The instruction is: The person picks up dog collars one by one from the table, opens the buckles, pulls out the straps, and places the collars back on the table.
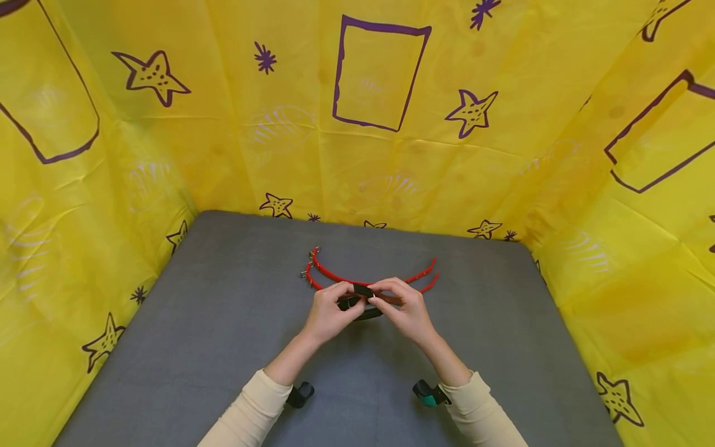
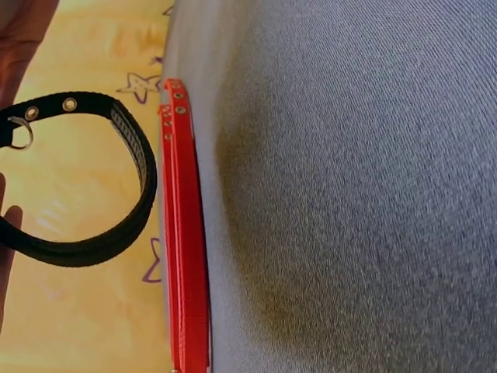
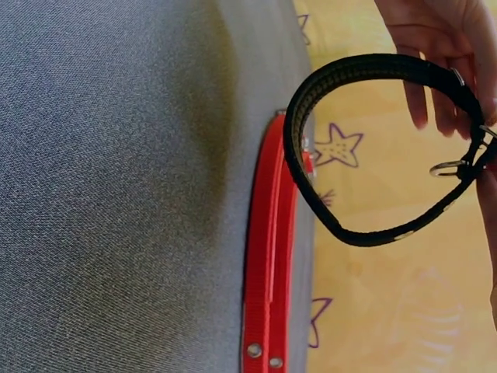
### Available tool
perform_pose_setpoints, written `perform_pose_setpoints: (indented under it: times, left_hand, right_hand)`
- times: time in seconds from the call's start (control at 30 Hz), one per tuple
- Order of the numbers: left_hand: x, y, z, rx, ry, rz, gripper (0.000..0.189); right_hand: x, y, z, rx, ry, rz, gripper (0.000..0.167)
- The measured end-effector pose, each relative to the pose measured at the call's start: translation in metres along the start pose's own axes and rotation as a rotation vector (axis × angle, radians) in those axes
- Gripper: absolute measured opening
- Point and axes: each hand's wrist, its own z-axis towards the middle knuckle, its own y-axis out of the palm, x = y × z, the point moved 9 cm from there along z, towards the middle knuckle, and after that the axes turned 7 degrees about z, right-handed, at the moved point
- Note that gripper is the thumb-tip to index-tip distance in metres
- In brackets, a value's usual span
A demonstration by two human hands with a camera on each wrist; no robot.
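A black collar (image 1: 370,313) is bent into a loop above the table, in front of my body. My left hand (image 1: 331,310) pinches it on one side, and my right hand (image 1: 409,311) pinches it close by, around the buckle end. Metal eyelets and a D-ring show on the black collar (image 2: 124,241) in the left wrist view. The right wrist view shows the same collar (image 3: 342,70) with a ring and the buckle partly covered by fingers. Just beyond the hands lie two red collars (image 1: 335,275), partly hidden behind them.
Grey cloth covers the table (image 1: 223,310). Yellow fabric walls (image 1: 301,155) with purple drawings stand at the back and both sides. Dark straps with devices sit at the left wrist (image 1: 300,395) and the right wrist (image 1: 429,393).
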Motion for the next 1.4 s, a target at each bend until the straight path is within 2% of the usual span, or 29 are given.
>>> perform_pose_setpoints:
  times: [0.13,0.3,0.4,0.57,0.67,0.83,1.17,1.4]
  left_hand:
    - [0.002,-0.001,0.000,-0.017,0.029,-0.035,0.007]
    - [0.006,-0.003,0.002,-0.019,0.067,-0.045,0.017]
    - [0.007,-0.004,0.002,-0.028,0.065,-0.022,0.019]
    - [0.007,-0.002,0.002,-0.062,0.033,0.054,0.020]
    - [0.007,-0.001,0.001,-0.060,0.020,0.064,0.022]
    - [0.004,0.000,0.001,-0.067,-0.027,0.031,0.023]
    - [-0.002,0.002,0.001,-0.088,-0.083,-0.040,0.023]
    - [-0.010,0.003,-0.001,-0.092,-0.197,-0.111,0.025]
  right_hand:
    - [0.013,-0.001,-0.004,-0.007,0.004,-0.008,0.030]
    - [0.013,-0.001,-0.005,-0.021,0.005,-0.014,0.029]
    - [0.012,0.000,-0.005,-0.027,0.004,-0.018,0.028]
    - [0.005,0.000,-0.003,-0.028,-0.009,-0.034,0.028]
    - [0.002,0.000,-0.002,-0.037,-0.031,-0.047,0.030]
    - [0.002,0.001,-0.003,-0.071,-0.077,-0.078,0.031]
    - [-0.011,0.006,0.001,-0.125,-0.156,-0.238,0.027]
    - [-0.014,0.009,0.002,-0.164,-0.179,-0.283,0.026]
